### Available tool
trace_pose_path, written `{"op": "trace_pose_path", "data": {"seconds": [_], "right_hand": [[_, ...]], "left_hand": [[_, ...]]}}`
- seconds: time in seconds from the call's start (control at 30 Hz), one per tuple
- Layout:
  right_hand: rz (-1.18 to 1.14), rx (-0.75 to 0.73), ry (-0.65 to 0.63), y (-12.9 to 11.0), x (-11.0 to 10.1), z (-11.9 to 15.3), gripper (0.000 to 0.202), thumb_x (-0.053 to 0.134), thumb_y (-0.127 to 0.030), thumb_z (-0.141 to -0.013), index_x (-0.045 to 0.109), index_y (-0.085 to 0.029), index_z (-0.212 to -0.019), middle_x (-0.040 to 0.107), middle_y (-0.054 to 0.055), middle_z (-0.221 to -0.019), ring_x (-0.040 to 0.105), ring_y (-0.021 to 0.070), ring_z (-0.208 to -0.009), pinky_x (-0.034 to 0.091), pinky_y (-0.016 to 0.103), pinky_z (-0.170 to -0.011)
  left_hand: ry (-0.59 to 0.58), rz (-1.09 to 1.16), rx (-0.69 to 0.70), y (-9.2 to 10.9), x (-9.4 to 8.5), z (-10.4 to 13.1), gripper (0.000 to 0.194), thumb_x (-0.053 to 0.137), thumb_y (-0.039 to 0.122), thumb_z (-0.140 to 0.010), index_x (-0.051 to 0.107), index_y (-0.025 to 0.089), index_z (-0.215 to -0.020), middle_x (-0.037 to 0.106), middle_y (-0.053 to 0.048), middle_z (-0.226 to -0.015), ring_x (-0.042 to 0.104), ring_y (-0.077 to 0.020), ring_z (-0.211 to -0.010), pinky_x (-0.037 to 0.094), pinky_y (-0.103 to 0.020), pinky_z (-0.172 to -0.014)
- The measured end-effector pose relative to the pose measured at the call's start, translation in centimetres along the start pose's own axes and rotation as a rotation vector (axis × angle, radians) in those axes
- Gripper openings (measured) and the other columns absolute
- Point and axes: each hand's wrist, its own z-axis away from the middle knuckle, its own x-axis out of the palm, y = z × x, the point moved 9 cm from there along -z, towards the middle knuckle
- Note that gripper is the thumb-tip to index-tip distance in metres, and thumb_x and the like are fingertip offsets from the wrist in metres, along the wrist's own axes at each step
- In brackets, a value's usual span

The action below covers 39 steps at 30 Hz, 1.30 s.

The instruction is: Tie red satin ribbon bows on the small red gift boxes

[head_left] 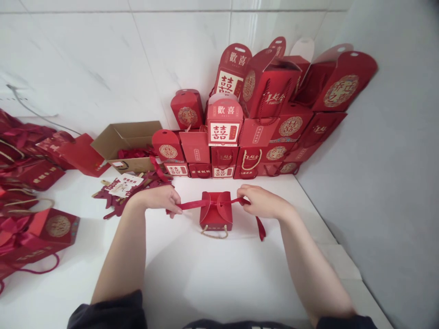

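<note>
A small red gift box [216,221] stands on the white table between my hands, its curved top flaps folded toward each other. A red ribbon [192,205] runs through the top of the box and stretches out to both sides. To the left of the box, my left hand [163,200] pinches one length of the ribbon. On the other side my right hand [257,200] is closed on the other length, whose tail hangs down below the fingers. A beige cord handle [215,235] droops from the box's near side.
Stacked red gift boxes [224,132] rise against the tiled wall. An open cardboard box [128,137] with red ribbon inside stands back left, near dark red cutouts and a printed card [125,184]. More ribboned boxes [44,233] crowd the left edge. A grey panel [387,151] borders the right.
</note>
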Motion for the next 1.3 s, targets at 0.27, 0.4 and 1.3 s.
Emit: {"op": "trace_pose_path", "data": {"seconds": [0.27, 0.4, 1.3], "right_hand": [[-0.545, -0.024, -0.213, -0.9, -0.3, 0.6, 0.031, 0.055, -0.049, -0.084, 0.059, -0.018, -0.079, 0.054, -0.002, -0.070, 0.046, 0.0116, -0.064, 0.037, 0.024, -0.059], [-0.522, 0.039, -0.189, 0.4, 0.0, 0.5, 0.040, 0.052, -0.053, -0.084, 0.054, -0.017, -0.066, 0.042, -0.004, -0.058, 0.038, 0.0092, -0.054, 0.031, 0.023, -0.051], [-1.338, -0.095, 0.760, -1.4, -7.8, 2.7, 0.012, 0.073, -0.031, -0.075, 0.066, -0.021, -0.076, 0.053, -0.003, -0.066, 0.044, 0.0075, -0.055, 0.039, 0.022, -0.054]], "left_hand": [[0.106, 0.068, 0.008, -0.2, -1.8, 2.3, 0.030, 0.067, 0.046, -0.073, 0.075, 0.017, -0.074, 0.051, 0.001, -0.043, 0.037, -0.0060, -0.035, 0.030, -0.021, -0.040], [0.145, 0.060, -0.028, -1.2, -2.4, 2.8, 0.029, 0.071, 0.046, -0.069, 0.075, 0.017, -0.070, 0.049, 0.000, -0.043, 0.038, -0.0073, -0.037, 0.028, -0.020, -0.038], [0.544, 0.575, 0.807, 13.0, -1.6, 8.1, 0.030, 0.073, 0.025, -0.074, 0.074, 0.023, -0.105, 0.072, -0.011, -0.106, 0.068, -0.0293, -0.098, 0.058, -0.040, -0.083]]}}
